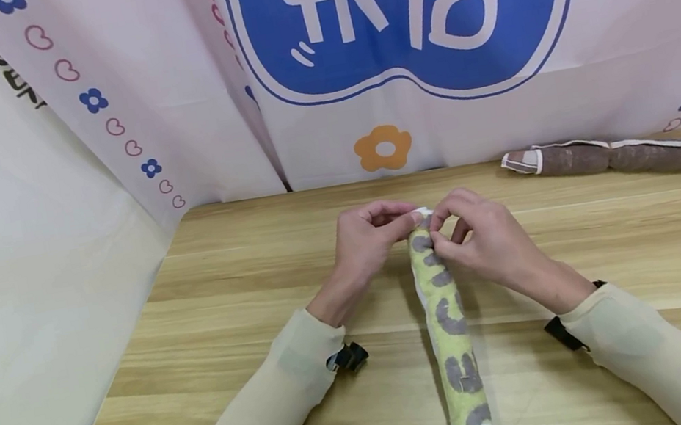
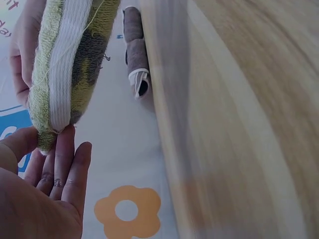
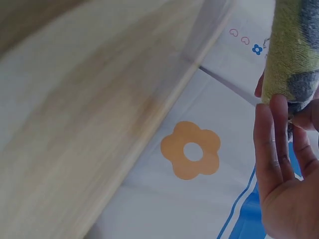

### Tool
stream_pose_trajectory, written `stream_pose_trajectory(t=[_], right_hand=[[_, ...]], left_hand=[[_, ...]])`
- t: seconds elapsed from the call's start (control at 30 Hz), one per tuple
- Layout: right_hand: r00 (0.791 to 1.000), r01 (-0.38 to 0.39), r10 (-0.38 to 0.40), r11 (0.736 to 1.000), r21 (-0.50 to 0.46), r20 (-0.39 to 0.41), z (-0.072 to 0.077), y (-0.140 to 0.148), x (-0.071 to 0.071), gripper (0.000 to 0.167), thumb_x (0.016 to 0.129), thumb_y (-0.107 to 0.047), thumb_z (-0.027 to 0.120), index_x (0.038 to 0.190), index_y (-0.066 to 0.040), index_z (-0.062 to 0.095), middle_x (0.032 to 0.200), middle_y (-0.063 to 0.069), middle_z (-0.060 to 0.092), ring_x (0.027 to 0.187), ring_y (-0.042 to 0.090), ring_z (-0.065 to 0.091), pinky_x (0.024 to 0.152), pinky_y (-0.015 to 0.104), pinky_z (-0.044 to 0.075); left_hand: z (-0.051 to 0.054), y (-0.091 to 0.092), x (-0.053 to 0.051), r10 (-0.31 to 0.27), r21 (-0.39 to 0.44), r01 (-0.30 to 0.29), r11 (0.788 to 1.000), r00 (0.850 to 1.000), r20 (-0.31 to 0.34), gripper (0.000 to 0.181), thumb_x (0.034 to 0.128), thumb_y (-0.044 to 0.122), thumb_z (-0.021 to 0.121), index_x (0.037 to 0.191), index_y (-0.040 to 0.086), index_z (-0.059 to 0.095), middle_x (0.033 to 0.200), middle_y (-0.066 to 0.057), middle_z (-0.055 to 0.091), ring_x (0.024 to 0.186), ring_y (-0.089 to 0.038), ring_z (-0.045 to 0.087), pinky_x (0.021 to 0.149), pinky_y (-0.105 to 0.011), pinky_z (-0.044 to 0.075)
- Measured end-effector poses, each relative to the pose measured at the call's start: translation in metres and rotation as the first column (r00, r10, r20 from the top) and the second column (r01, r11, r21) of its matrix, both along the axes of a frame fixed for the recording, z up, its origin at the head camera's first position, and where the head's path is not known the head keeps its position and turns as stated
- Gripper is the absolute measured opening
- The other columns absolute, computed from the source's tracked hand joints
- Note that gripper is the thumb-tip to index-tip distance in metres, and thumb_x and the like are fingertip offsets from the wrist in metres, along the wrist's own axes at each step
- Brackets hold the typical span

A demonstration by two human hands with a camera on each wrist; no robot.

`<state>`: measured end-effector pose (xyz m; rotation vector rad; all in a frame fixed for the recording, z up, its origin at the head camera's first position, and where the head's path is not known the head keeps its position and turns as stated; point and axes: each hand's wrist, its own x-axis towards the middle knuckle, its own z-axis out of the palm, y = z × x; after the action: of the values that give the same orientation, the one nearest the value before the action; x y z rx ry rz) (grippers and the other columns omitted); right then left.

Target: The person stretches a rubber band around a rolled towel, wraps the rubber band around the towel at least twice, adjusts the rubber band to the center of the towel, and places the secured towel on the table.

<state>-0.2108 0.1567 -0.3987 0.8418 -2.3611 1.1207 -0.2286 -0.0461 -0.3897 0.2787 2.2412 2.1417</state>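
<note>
A rolled yellow-green towel (image 1: 449, 329) with grey patches and white edging lies lengthwise on the table, its near end toward me. At its far end my left hand (image 1: 366, 238) pinches the roll between thumb and fingers. On the other side of that end, my right hand (image 1: 484, 234) pinches the towel too. In the left wrist view, a white band runs along the towel roll (image 2: 62, 64), and the left thumb and fingers close on its tip. The right wrist view shows the right thumb and fingers at the tip of the towel roll (image 3: 289, 55).
A second rolled towel (image 1: 612, 154), brown with white edging, lies at the back right of the wooden table (image 1: 239, 377). Behind the table's far edge hangs a printed white cloth (image 1: 316, 142) with a blue emblem and an orange flower.
</note>
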Motion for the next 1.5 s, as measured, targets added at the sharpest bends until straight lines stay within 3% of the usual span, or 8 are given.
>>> stream_pose_trajectory(t=[0.27,0.47,0.77,0.9,1.03,1.13,1.33,1.5], right_hand=[[0.994,0.004,0.002,0.999,0.049,-0.108,0.0005,0.0013,-0.0012,0.021,0.085,0.004,0.082,0.100,-0.006,0.072,0.098,0.004,0.070,0.063,0.009,0.064,0.057,0.030,0.056],[0.987,-0.001,0.013,0.997,0.072,-0.158,0.0013,0.0009,-0.0001,0.023,0.082,0.007,0.081,0.097,-0.008,0.072,0.096,0.002,0.068,0.063,0.010,0.064,0.056,0.030,0.055],[0.999,0.039,-0.039,0.994,0.097,-0.003,0.0012,-0.0009,0.0047,0.018,0.084,0.002,0.078,0.095,-0.009,0.068,0.097,0.004,0.067,0.066,0.011,0.065,0.059,0.029,0.055],[0.993,0.067,-0.052,0.987,0.145,-0.102,0.0010,-0.0009,0.0042,0.014,0.085,-0.002,0.080,0.094,-0.008,0.071,0.094,0.004,0.071,0.063,0.012,0.065,0.054,0.029,0.052],[0.970,0.090,-0.050,0.983,0.157,-0.240,-0.0002,-0.0001,0.0018,0.014,0.082,-0.001,0.078,0.093,-0.007,0.071,0.090,0.005,0.072,0.058,0.010,0.061,0.049,0.029,0.048],[0.955,0.090,-0.043,0.985,0.147,-0.295,-0.0013,0.0004,0.0000,0.015,0.080,0.003,0.076,0.091,-0.006,0.070,0.087,0.005,0.072,0.057,0.010,0.060,0.048,0.029,0.047],[0.975,0.018,0.010,0.992,0.124,-0.224,-0.0006,0.0033,-0.0016,0.015,0.082,0.001,0.078,0.093,-0.007,0.073,0.090,0.004,0.073,0.060,0.009,0.060,0.052,0.028,0.050],[0.980,0.003,0.022,0.992,0.127,-0.198,0.0024,0.0042,-0.0008,0.016,0.084,-0.001,0.083,0.094,-0.009,0.073,0.091,0.002,0.073,0.060,0.007,0.059,0.052,0.027,0.049]], left_hand=[[0.0007,0.0000,-0.0001,0.004,-0.007,-0.004,1.000,1.000,0.002,0.012,0.0926,0.009,0.084,0.103,0.004,0.082,0.095,-0.009,0.078,0.086,-0.020,0.074,0.087,-0.045,0.062],[0.0005,0.0022,0.0007,-0.005,0.010,0.005,1.000,1.000,0.001,0.012,0.0927,0.005,0.082,0.104,0.002,0.082,0.097,-0.009,0.078,0.085,-0.020,0.075,0.080,-0.034,0.063],[-0.0016,0.0040,0.0024,0.016,-0.046,-0.015,0.999,1.000,0.021,0.010,0.0923,0.008,0.083,0.102,0.004,0.082,0.093,-0.006,0.079,0.083,-0.019,0.075,0.081,-0.039,0.063],[-0.0025,0.0038,0.0026,0.020,-0.056,-0.018,0.998,0.999,0.027,0.010,0.0924,0.007,0.083,0.102,0.005,0.083,0.092,-0.006,0.079,0.081,-0.018,0.074,0.083,-0.043,0.063],[-0.0023,0.0040,0.0029,0.002,-0.048,-0.002,0.999,1.000,0.005,0.010,0.0932,0.007,0.082,0.102,0.003,0.082,0.091,-0.007,0.078,0.080,-0.018,0.074,0.087,-0.053,0.061],[-0.0024,0.0041,0.0034,-0.015,-0.040,0.014,0.999,1.000,-0.012,0.010,0.0939,0.006,0.081,0.103,0.002,0.082,0.090,-0.008,0.078,0.079,-0.019,0.074,0.087,-0.056,0.060],[-0.0023,0.0023,0.0033,-0.012,-0.025,0.012,1.000,1.000,0.003,0.011,0.0938,0.007,0.082,0.104,0.002,0.082,0.093,-0.008,0.079,0.082,-0.020,0.076,0.089,-0.055,0.060],[-0.0013,0.0013,0.0020,-0.013,-0.030,0.013,0.999,1.000,0.013,0.011,0.0936,0.008,0.083,0.104,0.003,0.082,0.095,-0.008,0.079,0.085,-0.021,0.076,0.083,-0.040,0.063]])
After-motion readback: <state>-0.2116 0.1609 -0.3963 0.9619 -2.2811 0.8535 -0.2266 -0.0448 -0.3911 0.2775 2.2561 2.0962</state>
